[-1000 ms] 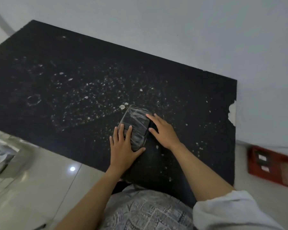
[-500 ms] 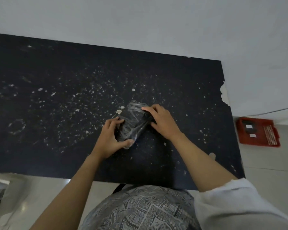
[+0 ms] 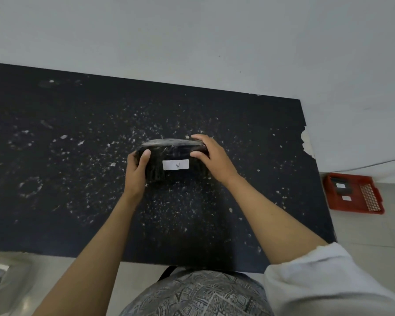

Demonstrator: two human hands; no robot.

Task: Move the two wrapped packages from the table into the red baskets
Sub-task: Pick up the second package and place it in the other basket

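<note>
Your left hand (image 3: 136, 172) and right hand (image 3: 212, 158) hold the package (image 3: 172, 157) by its two ends, over the middle of the worktop (image 3: 55, 179). The basket (image 3: 354, 194) sits on the floor to your right.

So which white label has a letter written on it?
The label on the wrapped package held by both hands, marked A. The two labels inside the red basket look blank.

Left hand (image 3: 136, 171), right hand (image 3: 211, 157): bare, no rings, no watch, nails short. Both forearms bare. White sleeve (image 3: 324, 279) on right arm, loose, pushed above elbow, edge slightly frayed. Left arm shows no sleeve within view. Grey patterned garment (image 3: 198, 295) just left of white sleeve: dense geometric print, pale lines on darker grey, folds visible.
</note>
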